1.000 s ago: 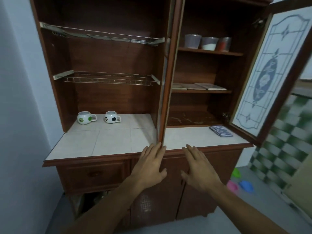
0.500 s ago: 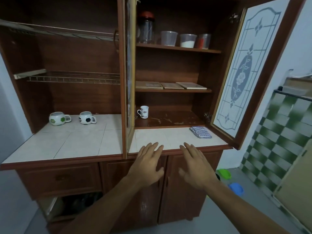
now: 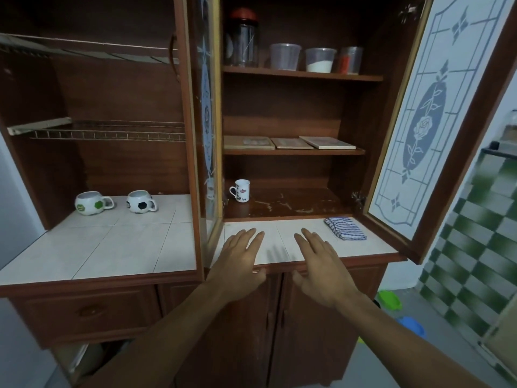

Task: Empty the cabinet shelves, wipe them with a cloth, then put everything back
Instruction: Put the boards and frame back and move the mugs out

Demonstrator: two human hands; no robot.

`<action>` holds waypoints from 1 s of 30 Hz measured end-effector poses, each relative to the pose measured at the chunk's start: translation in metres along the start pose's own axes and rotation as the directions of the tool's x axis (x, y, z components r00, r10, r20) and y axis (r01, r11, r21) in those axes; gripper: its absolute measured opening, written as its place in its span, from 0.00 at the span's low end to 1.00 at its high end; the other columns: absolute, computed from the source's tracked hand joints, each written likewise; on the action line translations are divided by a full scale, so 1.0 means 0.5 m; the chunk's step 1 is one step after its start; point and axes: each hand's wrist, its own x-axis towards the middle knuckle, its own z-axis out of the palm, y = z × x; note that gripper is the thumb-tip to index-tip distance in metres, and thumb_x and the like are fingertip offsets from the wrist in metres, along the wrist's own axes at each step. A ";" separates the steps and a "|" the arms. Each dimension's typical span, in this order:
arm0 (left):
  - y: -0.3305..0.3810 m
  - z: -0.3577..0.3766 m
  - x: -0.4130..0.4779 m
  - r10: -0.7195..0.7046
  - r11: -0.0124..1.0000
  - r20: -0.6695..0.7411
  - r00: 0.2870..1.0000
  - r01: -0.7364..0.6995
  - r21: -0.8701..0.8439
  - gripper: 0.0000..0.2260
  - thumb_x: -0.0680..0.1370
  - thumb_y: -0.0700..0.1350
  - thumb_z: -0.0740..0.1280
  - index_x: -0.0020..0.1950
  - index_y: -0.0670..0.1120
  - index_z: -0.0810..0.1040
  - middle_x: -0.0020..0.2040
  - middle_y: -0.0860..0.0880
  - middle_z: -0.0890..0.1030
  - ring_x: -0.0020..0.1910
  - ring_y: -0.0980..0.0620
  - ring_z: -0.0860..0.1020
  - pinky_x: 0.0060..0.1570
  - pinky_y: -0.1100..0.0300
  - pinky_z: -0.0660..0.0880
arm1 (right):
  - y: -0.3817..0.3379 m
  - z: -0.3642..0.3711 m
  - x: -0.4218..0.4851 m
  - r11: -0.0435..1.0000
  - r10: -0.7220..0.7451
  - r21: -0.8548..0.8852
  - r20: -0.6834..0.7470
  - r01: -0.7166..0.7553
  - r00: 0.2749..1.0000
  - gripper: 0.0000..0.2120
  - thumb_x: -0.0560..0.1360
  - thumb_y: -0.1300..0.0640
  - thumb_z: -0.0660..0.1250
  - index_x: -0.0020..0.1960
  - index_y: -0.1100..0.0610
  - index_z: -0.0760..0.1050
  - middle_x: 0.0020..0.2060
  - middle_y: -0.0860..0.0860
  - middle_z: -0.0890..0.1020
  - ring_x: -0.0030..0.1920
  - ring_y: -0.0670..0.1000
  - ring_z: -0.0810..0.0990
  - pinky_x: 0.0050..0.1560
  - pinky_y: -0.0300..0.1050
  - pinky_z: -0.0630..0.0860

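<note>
Here, a tall wooden cabinet (image 3: 279,107) stands open, seen from above the person's outstretched arms. Both hands are empty, fingers straight and loosely spread: the left hand (image 3: 240,261) and right hand (image 3: 321,264) are palm-down side by side over the front of the tiled counter (image 3: 126,242) – whether they touch it cannot be told. The shelves are not yet emptied. The top one holds a red-lidded jar (image 3: 242,40) and three plastic tubs (image 3: 320,59), the middle one three flat boards (image 3: 291,142), the bottom one a small white mug (image 3: 242,190) at its left end. The folded striped cloth (image 3: 345,228) lies on the counter to the right of the right hand. Two round mugs (image 3: 91,203) sit further left. The likely hazards: the jar is high and probably glass, so a one-handed reach could let it slip; the tubs look lidless and might spill if tipped; and an elbow could knock the open glass door (image 3: 436,113) – it juts out beside the right arm.
</note>
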 end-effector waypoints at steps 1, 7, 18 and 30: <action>-0.006 0.003 0.011 -0.012 1.000 0.012 1.000 0.012 0.000 0.35 0.77 0.56 0.64 0.79 0.53 0.49 0.80 0.53 0.50 0.78 0.50 0.47 0.74 0.55 0.45 | 0.003 0.005 0.013 1.000 0.000 -0.001 0.010 0.000 1.000 0.37 0.78 0.46 0.62 0.79 0.51 0.46 0.79 0.50 0.46 0.79 0.53 0.45 0.76 0.49 0.45; -0.040 0.025 0.082 -0.047 0.998 -0.005 0.999 0.047 0.036 0.35 0.78 0.59 0.63 0.79 0.53 0.49 0.80 0.53 0.51 0.78 0.52 0.49 0.74 0.57 0.44 | 0.020 0.034 0.084 1.000 -0.013 0.000 0.032 0.013 0.999 0.37 0.78 0.45 0.62 0.79 0.51 0.46 0.79 0.50 0.46 0.79 0.53 0.45 0.76 0.48 0.44; -0.079 0.090 0.259 -0.073 0.995 -0.048 0.996 0.077 0.071 0.35 0.78 0.58 0.62 0.80 0.50 0.49 0.80 0.50 0.51 0.78 0.51 0.50 0.76 0.53 0.50 | 0.118 0.073 0.279 0.997 -0.065 0.044 0.022 0.064 0.998 0.38 0.77 0.44 0.63 0.79 0.51 0.47 0.79 0.50 0.48 0.79 0.52 0.46 0.76 0.47 0.48; -0.088 0.169 0.452 -0.108 0.992 -0.161 0.981 0.118 0.050 0.33 0.70 0.51 0.72 0.73 0.41 0.69 0.69 0.42 0.73 0.68 0.41 0.72 0.67 0.46 0.66 | 0.248 0.111 0.485 0.983 -0.152 0.105 0.008 0.150 0.988 0.38 0.76 0.46 0.65 0.79 0.53 0.50 0.78 0.50 0.53 0.78 0.53 0.50 0.76 0.50 0.49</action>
